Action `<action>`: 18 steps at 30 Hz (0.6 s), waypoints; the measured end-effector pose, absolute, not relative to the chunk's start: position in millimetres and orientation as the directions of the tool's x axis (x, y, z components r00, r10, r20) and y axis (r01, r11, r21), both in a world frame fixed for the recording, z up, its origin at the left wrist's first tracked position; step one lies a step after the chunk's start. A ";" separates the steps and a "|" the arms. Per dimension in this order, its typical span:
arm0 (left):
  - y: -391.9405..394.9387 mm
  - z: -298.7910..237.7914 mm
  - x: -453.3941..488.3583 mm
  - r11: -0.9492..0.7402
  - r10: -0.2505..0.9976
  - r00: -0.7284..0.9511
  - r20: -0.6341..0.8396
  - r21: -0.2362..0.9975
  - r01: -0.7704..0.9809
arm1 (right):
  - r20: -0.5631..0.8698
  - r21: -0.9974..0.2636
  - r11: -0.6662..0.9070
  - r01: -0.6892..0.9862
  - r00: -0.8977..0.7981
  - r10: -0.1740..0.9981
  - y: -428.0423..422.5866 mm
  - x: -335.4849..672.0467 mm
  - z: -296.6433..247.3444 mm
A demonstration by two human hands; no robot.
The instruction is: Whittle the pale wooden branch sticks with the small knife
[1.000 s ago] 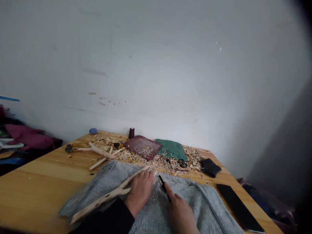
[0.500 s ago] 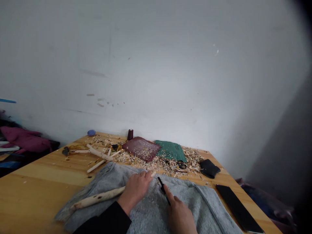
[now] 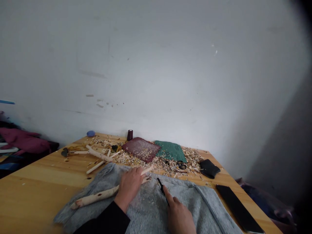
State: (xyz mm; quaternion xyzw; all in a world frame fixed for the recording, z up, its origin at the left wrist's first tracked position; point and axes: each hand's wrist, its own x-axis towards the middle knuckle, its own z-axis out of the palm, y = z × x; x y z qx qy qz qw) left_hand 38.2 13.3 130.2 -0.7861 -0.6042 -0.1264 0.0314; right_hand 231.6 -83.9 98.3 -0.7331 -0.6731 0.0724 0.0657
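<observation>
The branch (image 3: 97, 197) is lain across the cloth (image 3: 202, 201), gripped near its fork by the left hand (image 3: 130, 185). The black tool (image 3: 160, 184) is clasped in the right hand (image 3: 180, 214); its tip is separated from the fork's ends by open cloth.

The left hand (image 3: 129, 186) now sits farther back along the forked stick (image 3: 98, 196), covering the fork that showed to its left a second ago. Both prongs (image 3: 147, 170) now poke out past the fingers on the right, where half a second ago only one tip showed. The stick's near end (image 3: 76, 204) is higher in view, and the pink plush thing (image 3: 24, 140) is cut off more by the left edge
</observation>
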 end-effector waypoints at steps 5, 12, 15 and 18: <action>20.0 124.5 12.4 -0.063 0.987 0.045 0.152 0.119 0.991 | -0.068 -0.201 -0.115 0.973 0.103 0.992 -84.5 228.9 104.0; 21.0 118.7 -7.4 0.022 0.999 -0.029 0.044 0.146 0.989 | -0.080 -0.172 -0.111 0.979 0.098 0.992 -86.6 227.4 105.8; 17.7 121.3 -6.9 -0.006 0.999 -0.001 0.044 0.154 0.988 | -0.079 -0.164 -0.109 0.980 0.097 0.992 -87.4 227.2 103.7; 8.0 126.7 -8.8 -0.076 0.995 0.067 0.068 0.157 0.985 | -0.059 -0.178 -0.106 0.978 0.097 0.994 -87.0 229.2 101.3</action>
